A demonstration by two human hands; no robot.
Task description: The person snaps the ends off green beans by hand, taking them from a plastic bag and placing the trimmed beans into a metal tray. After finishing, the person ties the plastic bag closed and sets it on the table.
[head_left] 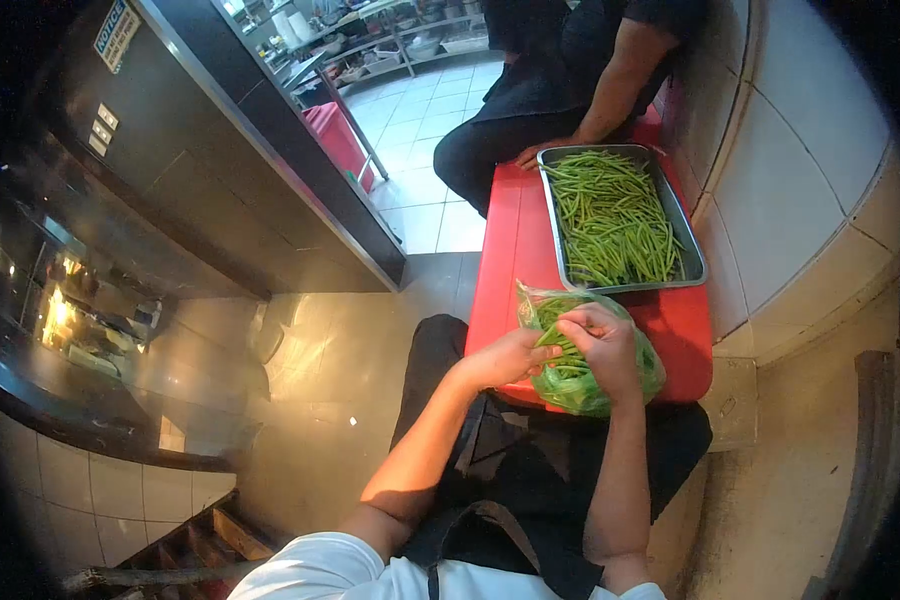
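Observation:
My left hand (513,358) is closed around some green beans at the mouth of a clear plastic bag (592,398). Thumb and fingers of my right hand (602,335) pinch together just above the same beans; what exactly they hold is too small to make out. More green beans show through the bag, which rests at the near end of a red bench-like surface (513,250). Just beyond the bag lies a rectangular metal tray (698,262), filled with a heap of long green beans (615,215).
Another person (570,80) in dark clothing sits at the far end, one hand by the tray's corner. A tiled wall (770,180) borders the right side. On the left are a dark panel with a notice sign (116,36) and a glowing fire (58,318).

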